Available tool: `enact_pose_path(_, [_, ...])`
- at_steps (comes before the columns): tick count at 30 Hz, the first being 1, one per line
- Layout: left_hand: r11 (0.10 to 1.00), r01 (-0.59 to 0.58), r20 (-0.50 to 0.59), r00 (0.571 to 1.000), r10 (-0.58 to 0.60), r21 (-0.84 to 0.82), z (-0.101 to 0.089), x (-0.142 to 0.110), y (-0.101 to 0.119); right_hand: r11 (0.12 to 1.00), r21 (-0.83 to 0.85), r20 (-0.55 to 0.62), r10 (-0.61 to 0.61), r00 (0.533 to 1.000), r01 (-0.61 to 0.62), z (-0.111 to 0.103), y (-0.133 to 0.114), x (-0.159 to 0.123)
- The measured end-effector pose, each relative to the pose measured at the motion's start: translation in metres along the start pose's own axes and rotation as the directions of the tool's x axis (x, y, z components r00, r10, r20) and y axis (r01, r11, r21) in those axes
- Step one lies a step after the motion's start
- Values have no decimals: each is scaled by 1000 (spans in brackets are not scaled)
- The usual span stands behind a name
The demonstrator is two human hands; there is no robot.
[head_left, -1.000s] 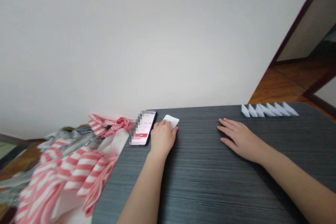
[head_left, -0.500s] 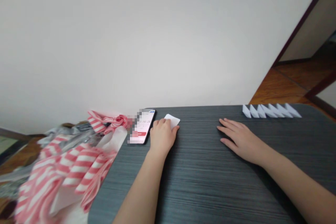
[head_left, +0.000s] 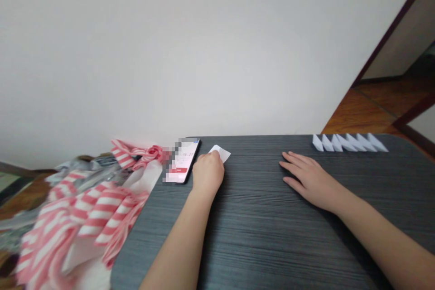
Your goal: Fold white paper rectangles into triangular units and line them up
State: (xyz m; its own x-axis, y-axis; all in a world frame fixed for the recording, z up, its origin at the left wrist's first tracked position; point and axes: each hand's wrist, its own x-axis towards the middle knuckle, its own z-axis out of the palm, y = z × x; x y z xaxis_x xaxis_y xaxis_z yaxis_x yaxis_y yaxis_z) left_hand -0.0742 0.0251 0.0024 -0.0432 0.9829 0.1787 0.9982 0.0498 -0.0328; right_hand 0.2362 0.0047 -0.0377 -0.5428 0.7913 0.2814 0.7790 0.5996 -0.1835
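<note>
At the table's far side, my left hand (head_left: 208, 171) is closed, its fingers curled at a small stack or sheet of white paper (head_left: 222, 153). Only the paper's far corner shows past the knuckles; the rest is hidden beneath the hand. Just left of that hand lies a phone (head_left: 183, 162) with a lit screen, partly blurred out. My right hand (head_left: 306, 179) rests palm down on the dark table (head_left: 254, 235), fingers spread and holding nothing. Beyond it, near the far right edge, several folded white paper pieces (head_left: 350, 142) stand in an overlapping row.
A white wall (head_left: 217, 54) rises right behind the table. To the left, below the tabletop, lies a heap of red-and-white striped cloth (head_left: 102, 208) with grey items and clear plastic. Wooden floor (head_left: 353, 106) and a doorway are at the right.
My left hand has drawn its fingers and thumb together at the white paper; the thumb was stretched out before. My right hand stays in place. The view has shifted slightly.
</note>
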Motion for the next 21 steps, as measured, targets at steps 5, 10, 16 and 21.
enact_pose_path(5, [983,174,-120,977,-179,-54,-10,3,-5,1000,-6,4,-12,1000,12,2,2,0])
enact_pose_path(10, [914,274,-329,870,-368,-298,-24,3,-14,1000,8,0,1,1000,-1,0,0,0])
enact_pose_path(16, [353,98,-23,946,-323,-930,-10,-3,13,990,135,-43,48,998,-42,-6,-7,5])
enact_pose_path(21, [17,224,224,974,-7,-974,2,-20,57,816,545,-41,256,966,-193,-11,-28,10])
